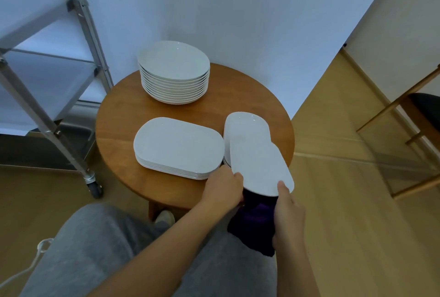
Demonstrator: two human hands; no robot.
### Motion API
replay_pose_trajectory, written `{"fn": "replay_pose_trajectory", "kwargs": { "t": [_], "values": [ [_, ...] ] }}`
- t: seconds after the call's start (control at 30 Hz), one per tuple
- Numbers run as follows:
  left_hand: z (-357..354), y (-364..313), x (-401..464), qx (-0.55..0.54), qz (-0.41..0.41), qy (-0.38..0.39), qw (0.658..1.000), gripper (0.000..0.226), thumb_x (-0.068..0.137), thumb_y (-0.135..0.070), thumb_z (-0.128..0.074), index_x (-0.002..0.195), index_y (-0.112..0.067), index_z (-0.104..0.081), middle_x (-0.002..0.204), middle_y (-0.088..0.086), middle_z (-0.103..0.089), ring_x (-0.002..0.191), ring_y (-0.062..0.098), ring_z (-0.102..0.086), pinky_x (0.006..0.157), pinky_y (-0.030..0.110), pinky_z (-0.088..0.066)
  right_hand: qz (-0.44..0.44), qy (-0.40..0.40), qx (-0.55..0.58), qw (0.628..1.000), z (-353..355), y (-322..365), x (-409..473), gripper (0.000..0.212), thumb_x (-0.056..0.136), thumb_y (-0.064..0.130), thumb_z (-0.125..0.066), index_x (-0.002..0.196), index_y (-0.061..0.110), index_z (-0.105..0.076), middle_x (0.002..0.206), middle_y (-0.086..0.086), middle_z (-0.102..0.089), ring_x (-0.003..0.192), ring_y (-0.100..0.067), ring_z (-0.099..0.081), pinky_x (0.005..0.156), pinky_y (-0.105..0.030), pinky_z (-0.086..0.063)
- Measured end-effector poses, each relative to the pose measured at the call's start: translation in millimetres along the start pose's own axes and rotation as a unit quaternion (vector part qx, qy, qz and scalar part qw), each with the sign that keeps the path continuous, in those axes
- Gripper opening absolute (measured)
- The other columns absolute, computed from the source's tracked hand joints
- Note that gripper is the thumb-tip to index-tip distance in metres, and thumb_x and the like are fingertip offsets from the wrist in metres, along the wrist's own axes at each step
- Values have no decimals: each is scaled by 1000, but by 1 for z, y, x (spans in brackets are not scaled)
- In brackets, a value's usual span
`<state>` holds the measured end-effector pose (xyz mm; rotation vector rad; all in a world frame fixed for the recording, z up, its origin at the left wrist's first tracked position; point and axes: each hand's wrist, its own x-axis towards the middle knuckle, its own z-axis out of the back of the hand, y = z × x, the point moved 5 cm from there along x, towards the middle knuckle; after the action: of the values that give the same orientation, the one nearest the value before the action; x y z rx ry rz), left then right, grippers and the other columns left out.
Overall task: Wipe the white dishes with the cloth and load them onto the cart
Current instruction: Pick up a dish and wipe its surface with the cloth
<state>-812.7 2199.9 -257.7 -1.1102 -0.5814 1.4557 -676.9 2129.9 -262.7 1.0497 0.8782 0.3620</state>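
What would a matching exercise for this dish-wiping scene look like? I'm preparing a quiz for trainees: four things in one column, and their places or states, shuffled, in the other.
Things:
1. dark cloth
2. round plate stack
3. held oblong dish
4. metal cart

Places or states:
A. at the table's far edge, by the wall
B. standing on the floor, left of the table
C. lifted in both hands
D. hanging under the held dish

Pairs: 1-D, 2-A, 3-C, 4-B
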Motion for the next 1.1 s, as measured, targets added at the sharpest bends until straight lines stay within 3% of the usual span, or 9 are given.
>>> {"fn": "replay_pose_trajectory", "kwargs": {
  "t": [0.2,0.3,0.37,0.43,0.5,0.6,0.73,1.0,1.1],
  "values": [
    [0,3,22,71,31,-13,997,29,94,-18,-42,65,-15,-40,70,6,-54,70,22,-54,63,32,-45,-38,-8,-22,999,-5,-3,30,29,92,26,-44,108,10,-61,106,-8,-63,99,-27,-57,93,-45,-46],
    [-6,9,23,89,14,-8,996,23,97,-30,-41,84,-11,-45,90,7,-59,73,13,-52,54,19,-38,-12,2,-98,995,-8,2,46,30,93,20,-41,96,-3,-60,90,-19,-61,87,-35,-57,80,-44,-45],
    [-12,10,20,61,7,-6,998,28,97,-36,-42,108,-11,-40,110,6,-55,87,14,-52,62,15,-41,10,11,-133,991,-11,5,53,30,95,21,-42,80,-1,-56,78,-17,-57,78,-32,-52,74,-41,-42],
    [-21,8,19,71,-6,0,997,47,97,-34,-42,133,-8,-27,124,7,-52,101,18,-55,79,20,-43,22,8,-143,989,-11,6,60,34,93,22,-43,67,2,-52,72,-16,-55,71,-27,-51,70,-40,-41],
    [-26,8,17,123,-16,-9,992,64,97,-32,-41,146,-9,-6,122,12,-56,101,24,-59,80,30,-45,32,5,-148,988,-13,7,65,36,91,21,-45,60,5,-45,64,-12,-47,64,-23,-45,64,-37,-37],
    [-28,9,23,241,-40,-18,970,65,99,-31,-37,148,-8,0,115,24,-59,91,34,-62,74,39,-45,28,15,-180,983,-14,14,74,35,92,22,-46,60,6,-43,63,-9,-44,63,-21,-43,63,-36,-35],
    [-33,3,36,435,-126,37,891,52,101,-14,-31,147,-3,-9,135,26,-44,85,19,-65,80,30,-52,11,65,-259,964,-23,26,89,34,94,23,-45,64,6,-47,71,-10,-52,75,-25,-52,80,-43,-46],
    [-35,12,48,468,-121,13,875,56,101,-16,-29,149,-2,-4,147,15,-36,66,12,-51,81,28,-51,-4,96,-338,936,-32,31,102,26,95,27,-45,81,5,-48,74,-7,-52,80,-25,-54,84,-40,-47],
    [-36,10,49,448,-112,-11,887,60,101,-20,-30,148,-1,2,134,12,-52,72,11,-59,78,26,-52,5,92,-330,939,-31,30,99,28,95,29,-45,91,3,-53,76,-8,-55,80,-25,-56,79,-37,-46]
  ]
}}
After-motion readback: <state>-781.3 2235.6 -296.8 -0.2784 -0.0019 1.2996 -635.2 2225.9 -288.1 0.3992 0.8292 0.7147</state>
